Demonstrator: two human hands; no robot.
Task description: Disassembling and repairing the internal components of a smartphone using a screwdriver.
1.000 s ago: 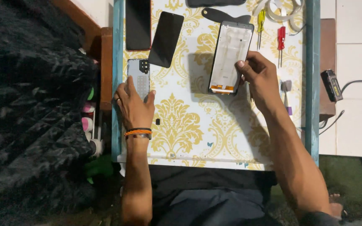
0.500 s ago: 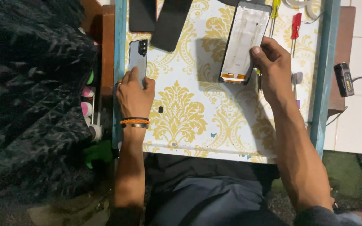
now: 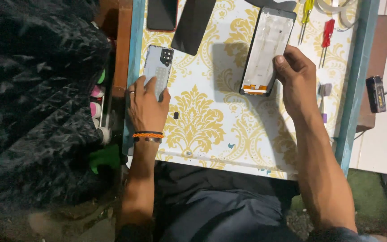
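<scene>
My left hand (image 3: 148, 105) lies flat on a pale blue phone back cover (image 3: 158, 68) with a dark camera block, near the table's left edge. An orange and black band circles that wrist. My right hand (image 3: 294, 79) grips the right side of a phone screen frame (image 3: 267, 48), white inside with an orange strip at its lower end, tilted up off the table. A tiny dark part (image 3: 176, 115) lies on the cloth beside my left hand.
The small table (image 3: 354, 89) has a white and gold patterned cloth and teal rim. Two dark phones (image 3: 162, 14) (image 3: 195, 26) lie at the top left. Yellow (image 3: 307, 11) and red (image 3: 327, 32) screwdrivers lie at top right. A black charger (image 3: 376, 93) sits beyond the right edge.
The view has shifted, so everything sits lower and further right. My right hand keeps the screen frame; my left hand stays on the back cover.
</scene>
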